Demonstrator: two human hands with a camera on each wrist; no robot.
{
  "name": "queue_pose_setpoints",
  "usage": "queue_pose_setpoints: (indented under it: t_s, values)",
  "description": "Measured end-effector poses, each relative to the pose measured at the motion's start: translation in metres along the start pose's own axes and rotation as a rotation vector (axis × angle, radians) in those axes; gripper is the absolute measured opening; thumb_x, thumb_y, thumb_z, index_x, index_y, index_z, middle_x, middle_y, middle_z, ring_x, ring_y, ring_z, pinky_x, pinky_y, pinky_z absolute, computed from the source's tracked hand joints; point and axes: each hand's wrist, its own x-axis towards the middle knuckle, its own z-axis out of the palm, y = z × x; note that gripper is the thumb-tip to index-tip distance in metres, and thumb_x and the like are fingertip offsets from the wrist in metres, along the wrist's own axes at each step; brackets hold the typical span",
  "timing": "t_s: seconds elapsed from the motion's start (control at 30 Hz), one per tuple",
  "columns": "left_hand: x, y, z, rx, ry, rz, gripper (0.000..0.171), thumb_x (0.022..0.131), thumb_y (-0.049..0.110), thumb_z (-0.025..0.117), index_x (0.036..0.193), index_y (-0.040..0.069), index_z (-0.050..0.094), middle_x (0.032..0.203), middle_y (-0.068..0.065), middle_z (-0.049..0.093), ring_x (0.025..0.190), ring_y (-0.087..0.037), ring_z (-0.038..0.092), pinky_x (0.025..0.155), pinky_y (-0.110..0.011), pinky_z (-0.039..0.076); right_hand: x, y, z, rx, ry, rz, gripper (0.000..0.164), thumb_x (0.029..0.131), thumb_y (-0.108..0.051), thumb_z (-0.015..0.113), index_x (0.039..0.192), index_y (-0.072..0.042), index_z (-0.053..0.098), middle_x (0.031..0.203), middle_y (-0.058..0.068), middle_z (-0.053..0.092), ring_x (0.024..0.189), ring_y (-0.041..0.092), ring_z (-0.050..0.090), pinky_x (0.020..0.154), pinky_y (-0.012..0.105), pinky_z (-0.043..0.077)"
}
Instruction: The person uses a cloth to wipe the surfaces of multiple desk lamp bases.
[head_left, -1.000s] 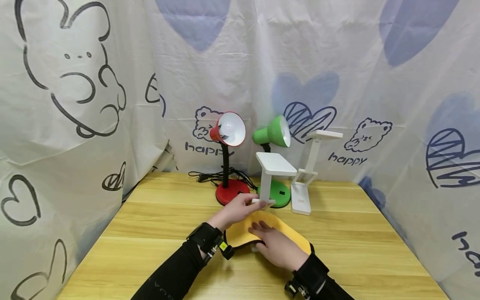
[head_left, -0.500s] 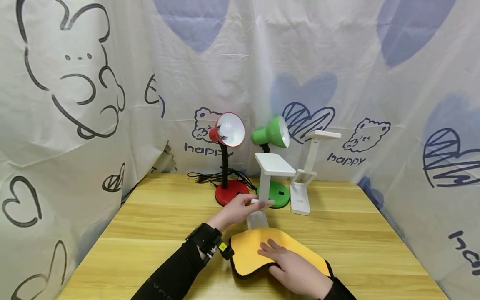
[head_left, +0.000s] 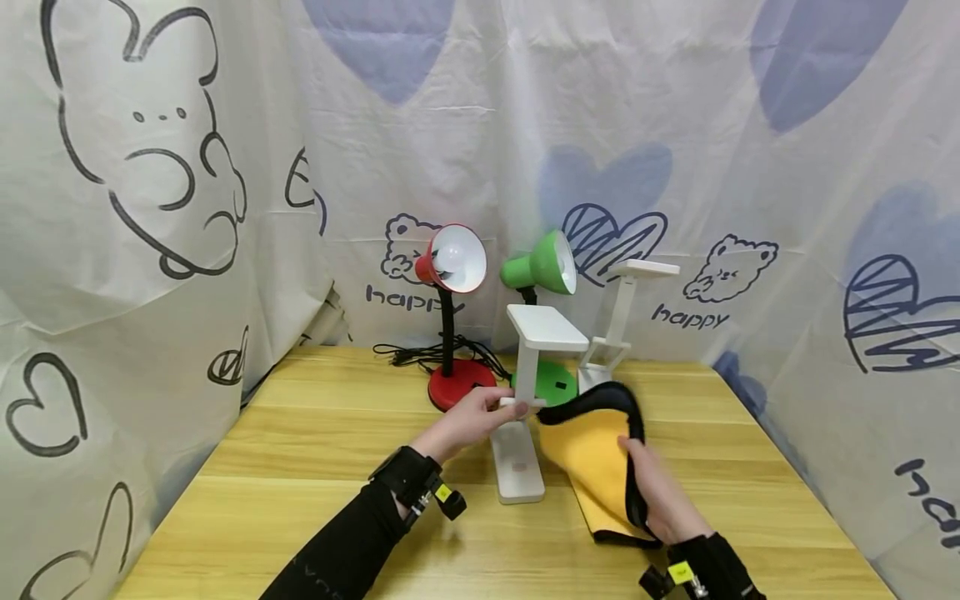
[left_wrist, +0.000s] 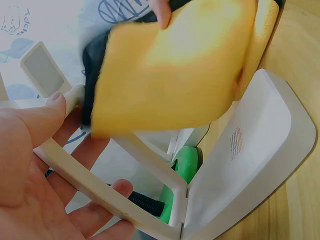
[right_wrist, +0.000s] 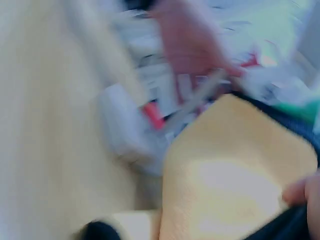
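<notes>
A white folding desk lamp (head_left: 519,467) stands at the middle of the table, its flat head pointing to the right. My left hand (head_left: 472,421) grips its jointed arm, and in the left wrist view the fingers (left_wrist: 75,145) wrap the lamp's side bars. My right hand (head_left: 663,492) pinches a yellow cloth with black edging (head_left: 588,458) by its border. This cloth is lifted and folded over, just right of the lamp; its lower corner hangs close over the table. In the right wrist view the cloth (right_wrist: 230,150) is in front of the blurred lamp base (right_wrist: 122,122).
Behind stand a red lamp (head_left: 461,382), a green lamp (head_left: 542,265) and a second white folding lamp (head_left: 621,312), partly hidden by the cloth. Black cables (head_left: 408,356) lie at the back of the wooden table (head_left: 337,475). A printed curtain (head_left: 465,125) hangs behind it.
My right hand has drawn the yellow cloth off the lamp base toward me, then lifted it to the right, its fingers now pinching the edge. The left hand keeps its grip on the lamp.
</notes>
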Motion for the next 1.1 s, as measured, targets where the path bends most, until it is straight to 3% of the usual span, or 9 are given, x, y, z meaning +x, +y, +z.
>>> queue_pose_setpoints:
  t_s: [0.1, 0.33, 0.47, 0.57, 0.77, 0.87, 0.97, 1.03, 1.1]
  values:
    - [0.000, 0.000, 0.000, 0.002, 0.001, -0.001, 0.037, 0.091, 0.050, 0.061, 0.107, 0.019, 0.070, 0.102, 0.005, 0.064, 0.096, -0.016, 0.055, 0.083, -0.036, 0.044, 0.006, -0.005, -0.010, 0.133, 0.022, 0.001, 0.085, 0.099, -0.061, 0.031, 0.155, -0.012, -0.009, 0.161, 0.017, -0.009, 0.146, 0.038, 0.007, 0.117, 0.054, 0.009]
    - [-0.001, 0.002, -0.001, 0.014, -0.003, 0.000, 0.029, 0.091, 0.050, 0.061, 0.103, 0.026, 0.071, 0.100, 0.006, 0.064, 0.093, -0.016, 0.055, 0.079, -0.035, 0.043, 0.016, -0.013, 0.002, 0.196, 0.061, -0.005, 0.090, 0.096, -0.063, 0.037, 0.155, -0.012, -0.008, 0.163, 0.011, -0.008, 0.149, 0.035, 0.004, 0.118, 0.052, 0.010]
    - [-0.002, 0.004, -0.002, 0.010, -0.018, -0.008, 0.032, 0.092, 0.049, 0.061, 0.110, 0.025, 0.072, 0.100, 0.005, 0.064, 0.093, -0.016, 0.055, 0.078, -0.034, 0.043, 0.027, -0.013, 0.022, 0.059, 0.047, -0.034, 0.082, 0.096, -0.059, 0.045, 0.150, -0.004, 0.018, 0.149, 0.022, 0.028, 0.129, 0.034, 0.040, 0.103, 0.045, 0.037]
    - [-0.002, 0.005, -0.004, 0.026, -0.028, 0.006, 0.032, 0.092, 0.049, 0.061, 0.110, 0.024, 0.072, 0.097, 0.005, 0.063, 0.090, -0.015, 0.054, 0.077, -0.033, 0.043, 0.036, -0.013, 0.037, -0.088, 0.017, -0.102, 0.067, 0.095, -0.049, 0.054, 0.136, 0.000, 0.032, 0.130, 0.017, 0.042, 0.110, 0.026, 0.048, 0.089, 0.036, 0.041]
    - [-0.001, 0.001, -0.008, 0.033, -0.071, 0.038, 0.034, 0.092, 0.052, 0.059, 0.113, 0.028, 0.070, 0.105, 0.006, 0.064, 0.096, -0.015, 0.055, 0.082, -0.034, 0.044, 0.056, -0.016, 0.062, -0.304, -0.065, -0.213, 0.055, 0.094, -0.022, 0.060, 0.140, 0.002, 0.041, 0.139, 0.021, 0.047, 0.119, 0.030, 0.051, 0.097, 0.046, 0.042]
    - [-0.001, 0.001, -0.009, 0.037, -0.088, 0.047, 0.037, 0.092, 0.052, 0.059, 0.117, 0.027, 0.068, 0.109, 0.007, 0.063, 0.098, -0.016, 0.055, 0.083, -0.035, 0.044, 0.066, -0.017, 0.069, -0.373, -0.084, -0.256, 0.053, 0.093, -0.014, 0.059, 0.141, 0.000, 0.045, 0.144, 0.018, 0.046, 0.116, 0.027, 0.050, 0.094, 0.043, 0.041]
    - [-0.001, 0.001, -0.009, 0.050, -0.098, 0.050, 0.035, 0.092, 0.053, 0.058, 0.118, 0.031, 0.066, 0.109, 0.006, 0.062, 0.097, -0.017, 0.053, 0.082, -0.035, 0.043, 0.077, -0.020, 0.072, -0.403, -0.111, -0.254, 0.043, 0.092, -0.011, 0.058, 0.133, -0.003, 0.055, 0.103, 0.012, 0.061, 0.078, 0.022, 0.050, 0.070, 0.034, 0.039]
    - [-0.002, 0.001, -0.009, 0.059, -0.099, 0.048, 0.031, 0.092, 0.053, 0.058, 0.117, 0.036, 0.065, 0.108, 0.006, 0.061, 0.097, -0.017, 0.052, 0.081, -0.035, 0.043, 0.082, -0.022, 0.072, -0.421, -0.127, -0.232, 0.035, 0.092, -0.014, 0.057, 0.124, -0.003, 0.061, 0.075, 0.004, 0.049, 0.061, 0.017, 0.039, 0.060, 0.031, 0.032]
    - [-0.002, 0.002, -0.009, 0.064, -0.098, 0.043, 0.028, 0.092, 0.052, 0.058, 0.116, 0.039, 0.064, 0.107, 0.006, 0.061, 0.097, -0.017, 0.052, 0.081, -0.035, 0.043, 0.087, -0.024, 0.072, -0.422, -0.155, -0.203, 0.028, 0.093, -0.017, 0.056, 0.116, -0.003, 0.063, 0.064, 0.002, 0.033, 0.056, 0.016, 0.032, 0.057, 0.030, 0.029]
